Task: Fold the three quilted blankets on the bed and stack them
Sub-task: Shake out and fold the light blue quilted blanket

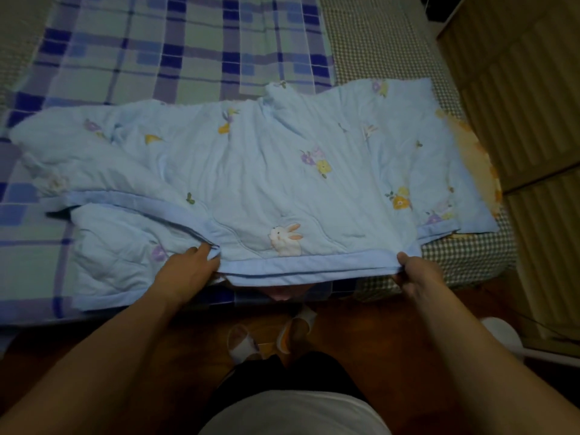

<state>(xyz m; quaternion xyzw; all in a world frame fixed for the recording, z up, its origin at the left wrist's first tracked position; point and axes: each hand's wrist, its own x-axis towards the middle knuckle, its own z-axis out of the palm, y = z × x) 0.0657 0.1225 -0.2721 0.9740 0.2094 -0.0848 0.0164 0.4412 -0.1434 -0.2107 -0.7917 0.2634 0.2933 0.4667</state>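
Observation:
A light blue quilted blanket with a rabbit and flower print lies partly folded and rumpled across the near edge of the bed. My left hand grips its darker blue border at the near edge. Further right, my right hand pinches the same border, holding the doubled edge stretched between both hands. Under the blue blanket's right side an orange-yellow quilted blanket peeks out. I cannot pick out a third blanket.
A blue and green plaid sheet covers the bed, with a checked cover on its right part. A wooden cabinet stands at the right. Slippers rest on the wooden floor below the bed edge.

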